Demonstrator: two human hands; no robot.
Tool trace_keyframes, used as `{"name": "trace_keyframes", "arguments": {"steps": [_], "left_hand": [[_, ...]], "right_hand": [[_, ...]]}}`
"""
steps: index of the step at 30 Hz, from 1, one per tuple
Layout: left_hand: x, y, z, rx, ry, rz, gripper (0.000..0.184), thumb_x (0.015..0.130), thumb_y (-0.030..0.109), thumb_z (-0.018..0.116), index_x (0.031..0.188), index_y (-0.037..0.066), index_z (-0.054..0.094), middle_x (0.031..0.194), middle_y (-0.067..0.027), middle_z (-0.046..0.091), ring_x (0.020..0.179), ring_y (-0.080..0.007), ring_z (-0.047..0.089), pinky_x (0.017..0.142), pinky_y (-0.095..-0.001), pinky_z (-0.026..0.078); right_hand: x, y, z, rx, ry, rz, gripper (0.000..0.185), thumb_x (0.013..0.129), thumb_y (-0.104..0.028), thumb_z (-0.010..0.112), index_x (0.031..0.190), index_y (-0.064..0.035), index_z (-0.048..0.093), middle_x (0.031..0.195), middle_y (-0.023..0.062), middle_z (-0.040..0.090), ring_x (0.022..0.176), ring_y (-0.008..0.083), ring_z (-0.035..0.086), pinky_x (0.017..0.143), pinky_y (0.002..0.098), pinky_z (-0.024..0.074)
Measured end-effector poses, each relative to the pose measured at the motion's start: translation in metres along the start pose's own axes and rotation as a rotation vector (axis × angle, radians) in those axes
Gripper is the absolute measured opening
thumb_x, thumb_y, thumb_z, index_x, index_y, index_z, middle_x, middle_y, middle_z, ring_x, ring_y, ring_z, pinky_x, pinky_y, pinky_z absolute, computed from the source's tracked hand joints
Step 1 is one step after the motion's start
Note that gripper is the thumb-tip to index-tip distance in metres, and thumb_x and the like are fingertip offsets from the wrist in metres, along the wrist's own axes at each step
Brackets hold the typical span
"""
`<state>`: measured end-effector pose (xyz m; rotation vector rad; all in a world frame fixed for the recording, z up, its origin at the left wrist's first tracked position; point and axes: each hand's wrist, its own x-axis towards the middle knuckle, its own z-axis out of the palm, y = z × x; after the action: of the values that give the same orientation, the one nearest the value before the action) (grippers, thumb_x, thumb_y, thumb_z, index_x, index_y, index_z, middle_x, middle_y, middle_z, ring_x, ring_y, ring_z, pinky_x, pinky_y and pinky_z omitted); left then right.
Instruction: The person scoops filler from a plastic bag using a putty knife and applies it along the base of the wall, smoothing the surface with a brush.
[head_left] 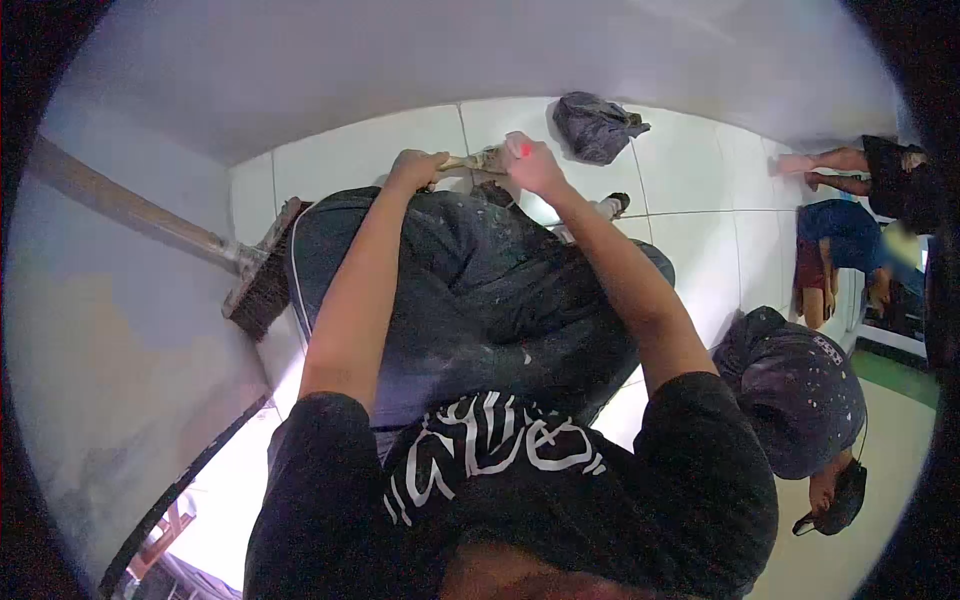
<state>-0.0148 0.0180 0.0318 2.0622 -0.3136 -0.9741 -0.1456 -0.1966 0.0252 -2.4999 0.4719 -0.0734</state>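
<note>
My left hand (415, 171) is closed around the pale wooden handle of a small tool (456, 163), held out over the floor beyond my knees. The tool's far end looks whitish and caked, and its exact kind is unclear. My right hand (537, 167) is closed at that far end, with a pale item with a bright red spot (519, 149) showing at its fingers. What this item is, I cannot make out. Below the hands are my dark, paint-specked trousers (470, 260).
A black plastic bag (597, 128) lies on the white tiled floor (690, 170) by the wall. To my left, a broom (257, 280) leans with its bristles beside my leg. At right, a crouching person in dark clothes (795, 390) is close; other people (845, 235) are farther off.
</note>
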Motion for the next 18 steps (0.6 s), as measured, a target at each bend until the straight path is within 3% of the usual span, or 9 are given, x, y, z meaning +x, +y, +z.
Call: {"name": "trace_keyframes", "arguments": {"steps": [3, 7, 11, 16, 18], "left_hand": [[0.019, -0.018, 0.003, 0.026, -0.024, 0.055, 0.045, 0.088, 0.040, 0.067, 0.074, -0.003, 0.066, 0.059, -0.0083, 0.061, 0.048, -0.0177, 0.058, 0.052, -0.0353, 0.047], [0.013, -0.010, 0.002, 0.023, -0.012, 0.022, 0.046, 0.089, 0.040, 0.065, 0.071, -0.002, 0.065, 0.059, -0.0086, 0.062, 0.047, -0.0165, 0.056, 0.048, -0.0340, 0.043], [0.013, -0.016, 0.000, -0.036, -0.030, 0.020, 0.042, 0.089, 0.042, 0.065, 0.077, 0.002, 0.067, 0.061, -0.0075, 0.060, 0.049, -0.0166, 0.055, 0.048, -0.0345, 0.042], [0.007, -0.011, -0.002, -0.088, 0.031, -0.071, 0.039, 0.087, 0.037, 0.066, 0.075, 0.000, 0.065, 0.059, -0.0071, 0.059, 0.048, -0.0157, 0.056, 0.044, -0.0340, 0.041], [0.008, -0.011, -0.003, -0.149, 0.069, -0.117, 0.037, 0.085, 0.036, 0.067, 0.074, 0.000, 0.064, 0.059, -0.0070, 0.059, 0.048, -0.0159, 0.056, 0.044, -0.0338, 0.041]], "right_hand": [[0.012, 0.029, 0.003, 0.015, 0.066, 0.034, 0.030, 0.085, -0.029, 0.056, 0.096, 0.0000, 0.058, 0.090, 0.0309, 0.065, 0.090, 0.0484, 0.064, 0.083, 0.0519, 0.0519], [-0.010, -0.014, -0.015, -0.139, 0.052, 0.160, 0.036, 0.087, -0.032, 0.055, 0.109, -0.0032, 0.059, 0.091, 0.0304, 0.066, 0.092, 0.0482, 0.065, 0.085, 0.0525, 0.0516], [-0.014, -0.029, -0.012, -0.043, -0.040, 0.085, 0.034, 0.086, -0.029, 0.054, 0.106, -0.0020, 0.056, 0.092, 0.0305, 0.066, 0.091, 0.0505, 0.063, 0.084, 0.0535, 0.0518], [0.002, -0.003, -0.024, 0.197, 0.193, 0.022, 0.023, 0.086, -0.027, 0.054, 0.090, -0.0055, 0.060, 0.082, 0.0270, 0.064, 0.079, 0.0438, 0.065, 0.071, 0.0507, 0.0517], [0.006, 0.004, -0.025, 0.143, 0.268, 0.013, 0.023, 0.086, -0.027, 0.055, 0.092, -0.0057, 0.060, 0.081, 0.0269, 0.064, 0.078, 0.0433, 0.065, 0.070, 0.0503, 0.0519]]}}
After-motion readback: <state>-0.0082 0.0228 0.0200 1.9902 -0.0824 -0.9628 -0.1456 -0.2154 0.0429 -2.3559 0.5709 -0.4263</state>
